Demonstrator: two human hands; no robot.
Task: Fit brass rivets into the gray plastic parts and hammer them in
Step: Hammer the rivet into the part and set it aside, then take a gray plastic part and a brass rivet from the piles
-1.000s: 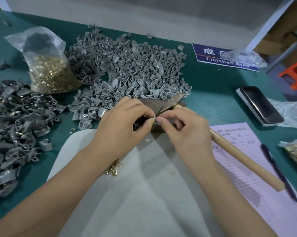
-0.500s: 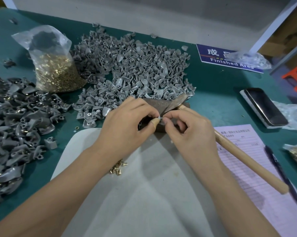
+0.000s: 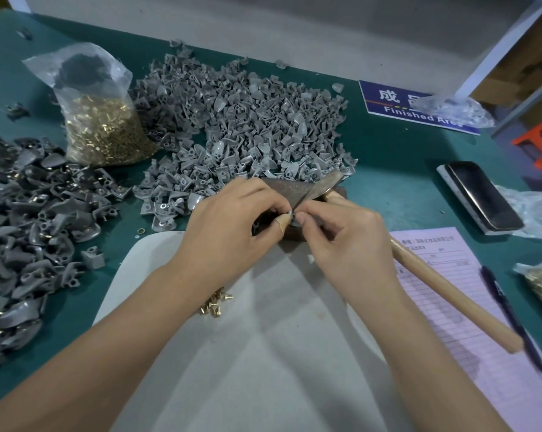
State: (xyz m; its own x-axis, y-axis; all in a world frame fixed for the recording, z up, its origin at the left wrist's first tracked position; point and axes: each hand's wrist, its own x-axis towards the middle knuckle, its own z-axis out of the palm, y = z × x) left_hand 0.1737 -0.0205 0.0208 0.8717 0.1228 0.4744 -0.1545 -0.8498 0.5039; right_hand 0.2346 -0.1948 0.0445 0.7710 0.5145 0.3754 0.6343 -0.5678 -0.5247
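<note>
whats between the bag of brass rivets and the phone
In the head view, the heap of light gray plastic parts lies between the bag of brass rivets and the phone, then bare green table.

Dim, soft light; blurred, bowed edges

A phone [image 3: 481, 198] lies beyond a pink form [image 3: 469, 307] (pen [image 3: 509, 316] on it), near a blue sign [image 3: 397, 107].
</note>
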